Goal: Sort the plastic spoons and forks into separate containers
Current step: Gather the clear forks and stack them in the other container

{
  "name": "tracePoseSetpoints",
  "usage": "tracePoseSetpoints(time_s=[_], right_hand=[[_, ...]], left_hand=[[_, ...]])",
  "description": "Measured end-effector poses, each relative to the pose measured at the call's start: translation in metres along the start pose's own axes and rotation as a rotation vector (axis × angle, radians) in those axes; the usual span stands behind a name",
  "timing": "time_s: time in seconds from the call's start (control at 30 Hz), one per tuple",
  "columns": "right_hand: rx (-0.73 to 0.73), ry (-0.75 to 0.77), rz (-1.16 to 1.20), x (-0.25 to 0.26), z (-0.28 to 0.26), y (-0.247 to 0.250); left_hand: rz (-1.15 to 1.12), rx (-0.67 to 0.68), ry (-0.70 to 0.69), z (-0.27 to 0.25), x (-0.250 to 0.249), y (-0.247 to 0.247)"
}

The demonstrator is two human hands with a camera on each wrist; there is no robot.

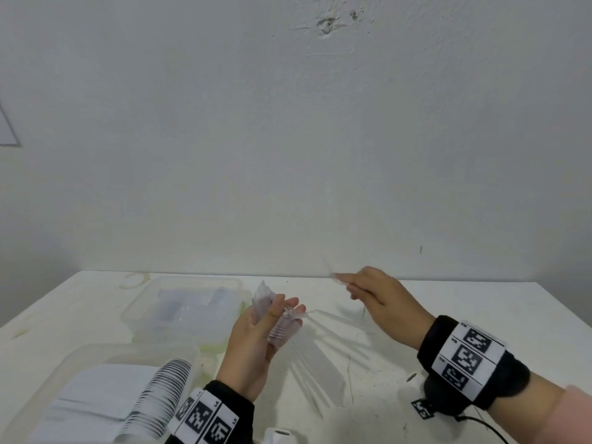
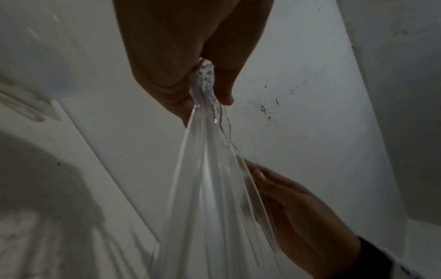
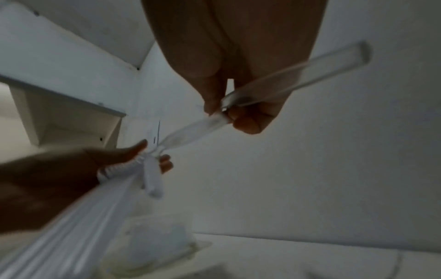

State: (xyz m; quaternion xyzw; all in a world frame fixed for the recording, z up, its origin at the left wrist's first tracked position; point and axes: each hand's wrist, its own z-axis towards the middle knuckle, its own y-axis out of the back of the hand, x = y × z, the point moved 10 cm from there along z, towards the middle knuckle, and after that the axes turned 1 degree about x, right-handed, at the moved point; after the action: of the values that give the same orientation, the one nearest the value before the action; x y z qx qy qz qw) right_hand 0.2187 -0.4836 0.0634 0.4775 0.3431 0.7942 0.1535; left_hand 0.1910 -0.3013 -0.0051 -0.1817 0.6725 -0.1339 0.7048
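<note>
While a white wall [image 1: 288, 123] fills the upper part of the head view, the white desk [image 1: 464, 315] spreads below it and carries everything else. On its left side stand two clear plastic containers: the near container [image 1: 80, 357] at the lower left holds a long nested row of clear utensils [image 1: 160, 395] lying on their sides, and the far container [image 1: 166, 302] behind it holds a pile of clear plastic pieces too blurred to tell apart.

Between the containers and the desk's right half, the left hand [image 1: 256, 344] is raised above the surface, its grip clamped on a thick bundle of clear plastic cutlery [image 1: 282, 328]. Fork tines [image 1: 262, 296] stick up past the thumb, and the handles [image 1: 317, 363] fan out downward and to the right toward the desk. In the left wrist view the fingers [image 2: 162, 75] pinch the necks of the bundle while the handles spread toward the camera.

To the right and slightly farther back, the right hand [image 1: 381, 299] hovers well apart from the bundle, its grip pinched around a single clear utensil [image 3: 274, 88] held by the middle of its handle. Whether that piece is a spoon or a fork cannot be told. Both wrists wear black bands with black-and-white square markers [image 1: 471, 357].
</note>
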Motion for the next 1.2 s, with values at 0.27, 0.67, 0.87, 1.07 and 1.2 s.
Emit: tracePoseSetpoints(time_s=[0.27, 0.67, 0.87, 1.07, 1.2], right_hand=[[-0.043, -0.088, 0.286, 0.004, 0.002, -0.026], [0.32, -0.229, 0.541, 0.0, -0.019, -0.069], [0.198, -0.171, 0.329, -0.006, -0.021, -0.066], [0.171, -0.169, 0.362, -0.004, -0.02, -0.066], [0.327, -0.194, 0.467, -0.001, -0.026, -0.082]], left_hand=[[-0.023, 0.041, 0.043, -0.002, 0.003, -0.01], [-0.018, 0.021, 0.068, -0.007, 0.007, -0.007], [-0.039, 0.028, 0.108, -0.011, 0.013, -0.012], [0.0, 0.0, 0.083, -0.013, 0.009, -0.01], [-0.109, -0.029, 0.105, -0.014, 0.009, -0.012]])
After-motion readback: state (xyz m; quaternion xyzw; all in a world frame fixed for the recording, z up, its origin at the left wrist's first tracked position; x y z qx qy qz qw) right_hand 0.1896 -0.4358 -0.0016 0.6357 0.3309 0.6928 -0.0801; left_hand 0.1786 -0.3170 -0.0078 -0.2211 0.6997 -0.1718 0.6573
